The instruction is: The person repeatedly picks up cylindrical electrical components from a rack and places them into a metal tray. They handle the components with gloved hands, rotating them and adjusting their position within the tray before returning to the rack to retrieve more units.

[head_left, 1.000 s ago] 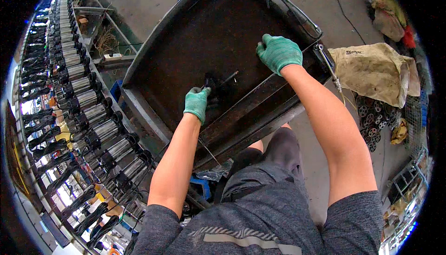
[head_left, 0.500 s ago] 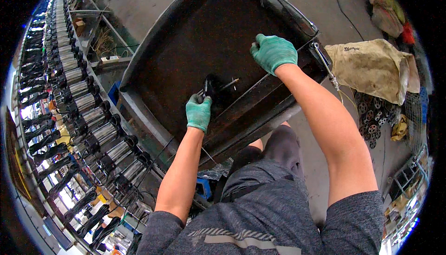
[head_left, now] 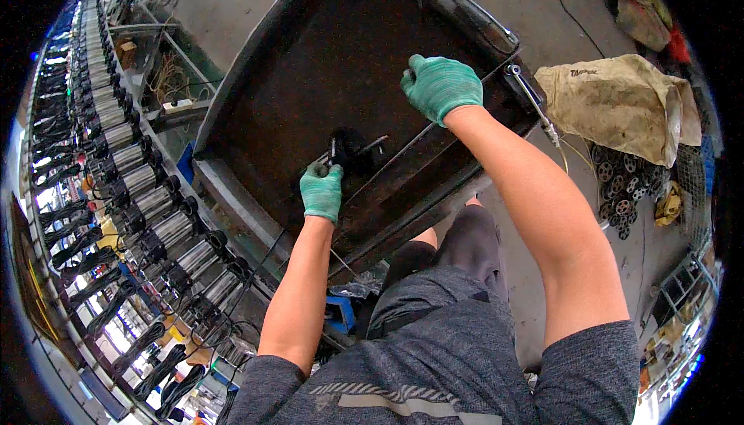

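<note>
My left hand (head_left: pixel 321 195) pinching dark part (head_left: pixel 354 155) over tray (head_left: pixel 341 61); contact below unclear. My right hand (head_left: pixel 443 90) curled, well apart; can't tell if holding anything. Risk, my guess: part twists loose if pinch slackens, no second hand supporting.

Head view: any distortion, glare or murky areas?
Head view: the row of metal cylinders bows along the rim; head view: white glare at lower left; head view: the black part at the left hand blends into the dark tray.
</note>
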The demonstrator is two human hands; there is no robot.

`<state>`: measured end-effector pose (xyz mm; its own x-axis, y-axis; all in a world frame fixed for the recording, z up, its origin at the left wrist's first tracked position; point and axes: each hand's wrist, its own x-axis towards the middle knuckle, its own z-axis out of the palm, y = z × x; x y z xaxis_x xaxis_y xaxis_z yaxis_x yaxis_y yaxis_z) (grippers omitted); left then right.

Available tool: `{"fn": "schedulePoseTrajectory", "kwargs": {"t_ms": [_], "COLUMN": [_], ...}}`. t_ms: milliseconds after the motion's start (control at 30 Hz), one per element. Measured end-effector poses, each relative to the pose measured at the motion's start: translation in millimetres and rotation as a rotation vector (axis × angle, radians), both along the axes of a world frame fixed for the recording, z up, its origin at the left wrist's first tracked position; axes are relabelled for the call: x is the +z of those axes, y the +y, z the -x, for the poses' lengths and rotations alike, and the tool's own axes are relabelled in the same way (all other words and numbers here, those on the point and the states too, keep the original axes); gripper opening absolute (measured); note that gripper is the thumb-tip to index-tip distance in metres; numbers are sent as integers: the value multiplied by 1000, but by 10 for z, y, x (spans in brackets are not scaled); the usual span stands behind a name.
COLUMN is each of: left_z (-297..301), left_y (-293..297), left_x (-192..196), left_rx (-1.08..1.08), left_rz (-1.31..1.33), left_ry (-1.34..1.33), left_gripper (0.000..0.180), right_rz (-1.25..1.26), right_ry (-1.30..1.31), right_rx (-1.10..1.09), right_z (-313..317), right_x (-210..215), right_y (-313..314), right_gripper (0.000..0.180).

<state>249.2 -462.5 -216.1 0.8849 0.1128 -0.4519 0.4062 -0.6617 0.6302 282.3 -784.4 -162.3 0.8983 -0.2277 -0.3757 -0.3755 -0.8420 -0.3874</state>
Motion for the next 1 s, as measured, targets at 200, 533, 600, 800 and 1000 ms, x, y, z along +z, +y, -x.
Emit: {"fn": "schedulePoseTrajectory", "kwargs": {"t_ms": [200,533,600,800,1000], "left_z": [-23,-14,2,-6,144], "left_y": [-98,-100,-6,2,265], "left_x": [149,153,77,384,1409], "left_rx": [43,26,-1,-29,92], "left_rz": [-61,-33,-50,-49,162], "left_ry": [13,-54,-85,-106,-106], "left_gripper": [15,19,21,26,27], "right_rz": [-30,-24,-35,-73,-34], "right_ry": [14,-47,-44,16,-11], "right_rx": [-2,8,14,3,23], "right_z": [-7,20,19,14,42], "right_x": [-13,-81,-66,-27,31], "right_y": [-25,-32,-20,-29,-21], "right_gripper": [32,31,31,32,33]}}
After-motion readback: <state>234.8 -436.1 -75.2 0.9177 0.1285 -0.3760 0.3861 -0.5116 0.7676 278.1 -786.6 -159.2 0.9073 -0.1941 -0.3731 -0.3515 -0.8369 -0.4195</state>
